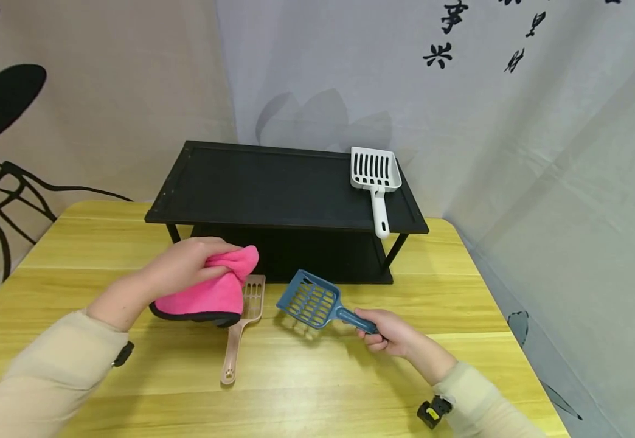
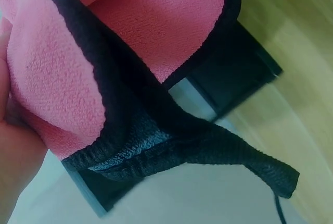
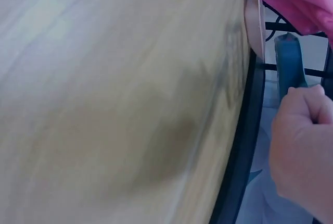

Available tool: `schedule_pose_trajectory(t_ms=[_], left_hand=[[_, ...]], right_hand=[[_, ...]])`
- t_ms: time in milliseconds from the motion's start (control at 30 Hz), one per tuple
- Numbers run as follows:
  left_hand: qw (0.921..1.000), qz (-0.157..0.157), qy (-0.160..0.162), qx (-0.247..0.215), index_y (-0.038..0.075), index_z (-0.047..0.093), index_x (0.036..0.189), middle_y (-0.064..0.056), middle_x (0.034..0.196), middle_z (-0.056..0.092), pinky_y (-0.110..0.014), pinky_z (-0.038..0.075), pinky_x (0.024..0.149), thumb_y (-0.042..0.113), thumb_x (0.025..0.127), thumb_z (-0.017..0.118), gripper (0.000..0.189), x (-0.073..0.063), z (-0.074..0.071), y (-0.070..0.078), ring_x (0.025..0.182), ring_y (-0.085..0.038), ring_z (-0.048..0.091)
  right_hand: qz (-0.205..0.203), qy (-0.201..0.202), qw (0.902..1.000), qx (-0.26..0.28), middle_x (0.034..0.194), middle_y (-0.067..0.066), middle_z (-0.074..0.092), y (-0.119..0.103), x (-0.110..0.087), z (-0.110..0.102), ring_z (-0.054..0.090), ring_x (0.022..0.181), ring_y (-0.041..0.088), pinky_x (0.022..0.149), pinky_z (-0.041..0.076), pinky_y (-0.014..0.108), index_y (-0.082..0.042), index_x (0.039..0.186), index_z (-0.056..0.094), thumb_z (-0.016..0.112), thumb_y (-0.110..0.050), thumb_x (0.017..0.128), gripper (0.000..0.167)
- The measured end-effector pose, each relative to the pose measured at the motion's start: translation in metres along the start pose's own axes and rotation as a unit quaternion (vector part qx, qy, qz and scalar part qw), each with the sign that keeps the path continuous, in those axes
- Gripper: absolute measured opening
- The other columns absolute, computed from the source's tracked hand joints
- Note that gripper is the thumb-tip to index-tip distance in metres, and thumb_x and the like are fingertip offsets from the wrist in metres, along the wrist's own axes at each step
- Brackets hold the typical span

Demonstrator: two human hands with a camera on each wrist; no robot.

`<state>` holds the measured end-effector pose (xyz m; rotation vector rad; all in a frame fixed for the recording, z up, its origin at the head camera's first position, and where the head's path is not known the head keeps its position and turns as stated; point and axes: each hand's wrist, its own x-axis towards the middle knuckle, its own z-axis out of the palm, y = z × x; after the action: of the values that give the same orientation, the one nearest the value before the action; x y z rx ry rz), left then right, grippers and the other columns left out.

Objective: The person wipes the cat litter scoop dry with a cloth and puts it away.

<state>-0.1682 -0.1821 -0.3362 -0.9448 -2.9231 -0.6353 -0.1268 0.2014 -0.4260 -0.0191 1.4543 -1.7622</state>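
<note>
My left hand [image 1: 186, 263] grips a bunched pink cloth with black trim [image 1: 213, 292], held just above the table; the left wrist view is filled by that cloth [image 2: 130, 36] and its black edge. My right hand [image 1: 388, 333] is curled round the handle of a blue slotted scoop [image 1: 312, 301], whose head is tilted up above the wood. In the right wrist view the blue handle [image 3: 290, 62] sticks out past my curled fingers [image 3: 304, 146]. A beige slotted scoop [image 1: 241, 328] lies flat between my hands, its head partly under the cloth.
A low black two-tier shelf [image 1: 274, 188] stands at the back of the yellow wooden table [image 1: 317, 389]. A white slotted scoop [image 1: 376, 182] lies on the shelf's right end. Curtains hang behind and to the right; the table's right edge is close.
</note>
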Motion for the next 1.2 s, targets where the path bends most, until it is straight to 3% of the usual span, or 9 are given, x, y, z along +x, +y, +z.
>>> schedule_pose_trajectory(t_ms=[167,400,567,733,867,1000,1200], left_hand=[[0.9996,0.027,-0.006,-0.001,0.010,0.065,0.119,-0.005,0.107,0.066,-0.039,0.053,0.083,0.015,0.082,0.071,0.037,0.017,0.006,0.014,0.092,-0.019,0.061],[0.9966,0.076,-0.031,0.004,0.016,0.065,0.119,0.002,0.103,0.066,-0.032,0.053,0.083,0.020,0.084,0.070,0.036,0.038,0.017,0.038,0.089,-0.012,0.059],[0.9929,0.110,-0.038,0.023,0.017,0.066,0.118,0.003,0.098,0.065,-0.028,0.053,0.081,0.021,0.083,0.071,0.036,0.046,0.019,0.056,0.086,-0.010,0.057],[0.9885,0.125,-0.065,0.054,0.016,0.065,0.120,0.001,0.099,0.064,-0.026,0.054,0.079,0.022,0.081,0.073,0.040,0.046,0.021,0.072,0.087,-0.010,0.060],[0.9871,0.131,-0.066,0.064,0.014,0.060,0.121,0.002,0.099,0.065,-0.024,0.052,0.073,0.025,0.080,0.074,0.045,0.047,0.027,0.075,0.080,-0.009,0.059],[0.9874,0.141,-0.044,0.056,0.017,0.058,0.105,0.005,0.093,0.068,-0.023,0.051,0.071,0.027,0.078,0.075,0.034,0.047,0.029,0.073,0.073,-0.007,0.057],[0.9776,0.184,-0.027,0.099,0.019,0.069,0.097,0.007,0.089,0.070,-0.026,0.053,0.076,0.027,0.078,0.075,0.021,0.044,0.028,0.070,0.076,-0.010,0.059]], right_hand=[[0.000,0.005,0.9998,-0.022,0.062,-0.009,0.051,-0.007,0.000,0.005,0.031,0.040,-0.003,0.039,0.023,0.010,-0.011,0.093,0.059,0.031,-0.024,0.103,0.033],[0.000,-0.009,0.9991,-0.042,0.064,-0.009,0.050,-0.014,0.006,0.019,0.030,0.041,-0.003,0.040,0.022,0.011,-0.010,0.096,0.057,0.032,-0.025,0.103,0.030],[0.003,-0.017,0.9987,-0.048,0.063,-0.009,0.050,-0.019,0.010,0.029,0.029,0.041,-0.003,0.040,0.022,0.011,-0.010,0.097,0.056,0.031,-0.025,0.103,0.029],[-0.013,-0.008,0.9987,-0.048,0.062,-0.008,0.048,-0.025,0.011,0.036,0.029,0.039,-0.003,0.039,0.021,0.011,-0.008,0.094,0.053,0.030,-0.023,0.103,0.029],[-0.033,0.002,0.9988,-0.035,0.062,-0.007,0.047,-0.031,0.012,0.043,0.029,0.038,-0.003,0.039,0.020,0.011,-0.005,0.092,0.050,0.031,-0.022,0.103,0.028],[-0.051,0.009,0.9985,-0.018,0.062,-0.007,0.048,-0.037,0.011,0.048,0.030,0.038,-0.003,0.040,0.019,0.011,-0.005,0.092,0.050,0.031,-0.021,0.103,0.027],[-0.072,0.008,0.9973,-0.011,0.061,-0.008,0.048,-0.043,0.006,0.049,0.030,0.038,-0.002,0.041,0.018,0.012,-0.007,0.089,0.055,0.033,-0.020,0.103,0.029]])
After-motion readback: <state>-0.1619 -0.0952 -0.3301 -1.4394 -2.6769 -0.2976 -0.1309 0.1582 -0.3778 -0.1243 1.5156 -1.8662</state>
